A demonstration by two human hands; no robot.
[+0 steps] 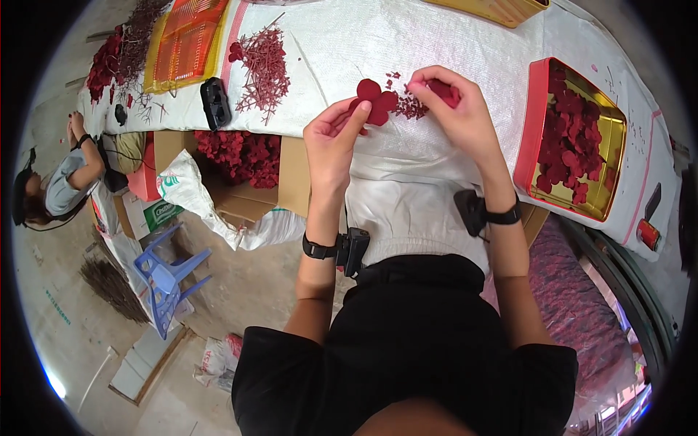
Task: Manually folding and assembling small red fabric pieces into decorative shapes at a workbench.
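Note:
Over the white-covered table, my left hand (336,134) is closed, pinching a dark red flower with rounded petals (378,103) between thumb and fingers. My right hand (469,116) is just to its right, with thumb and index finger drawn together and more red petals (443,92) tucked in its curled fingers. What its fingertips pinch is too small to make out. Small red bits (411,109) lie on the cover between my hands. Right of them stands a red-rimmed tin (539,94), gold inside, holding many loose red flowers (571,138).
A heap of bare red stems (263,69) lies left of my hands, near a black case (215,104) and orange trays (190,40). Below the table edge, a cardboard box (294,174) holds red flowers. A blue plastic stool (171,272) and another person (69,178) are farther left.

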